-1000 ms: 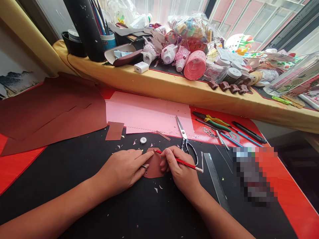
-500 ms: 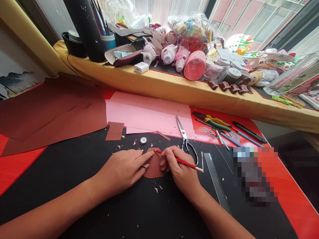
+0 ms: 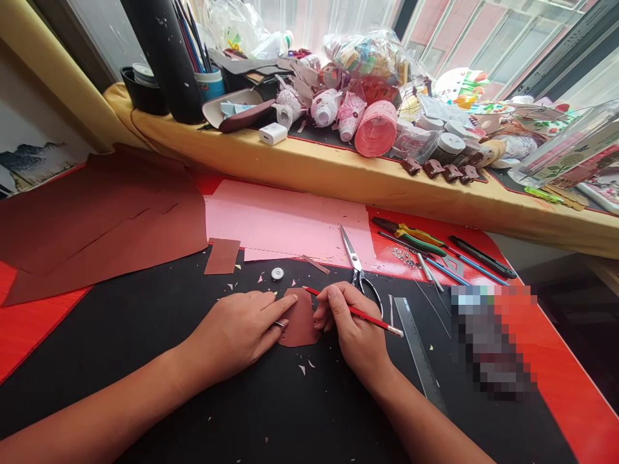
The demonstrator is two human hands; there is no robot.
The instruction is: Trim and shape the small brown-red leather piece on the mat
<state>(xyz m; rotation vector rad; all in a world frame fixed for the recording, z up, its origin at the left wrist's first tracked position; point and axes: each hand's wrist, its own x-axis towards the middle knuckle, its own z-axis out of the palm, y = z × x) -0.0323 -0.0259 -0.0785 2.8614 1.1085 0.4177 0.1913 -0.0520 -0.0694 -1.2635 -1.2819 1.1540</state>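
R hand (image 3: 353, 319) pinching red pencil (image 3: 370, 317), thumb + fingers round the shaft, eraser end sticking out to the right; tip at far edge of small brown piece (image 3: 300, 322), can't tell if touching. Piece lies flat on blk mat (image 3: 300, 412), btwn the hands. L hand (image 3: 246, 328) palm-down on left side of piece, index fingertip on its far part; slim metal tip (image 3: 280, 323) shows btwn thumb & index, can't tell how firmly it's held. Scissors (image 3: 355, 260) just beyond R hand, blades pointing far, ruler (image 3: 420, 351) to its right. Round white disc (image 3: 277, 274) + brown rectangle (image 3: 222, 256) on mat beyond L hand. Pink sheets (image 3: 290, 219) farther back, big brown sheet (image 3: 120, 222) far left, pliers (image 3: 411, 235) far right on red tabletop (image 3: 556, 341).
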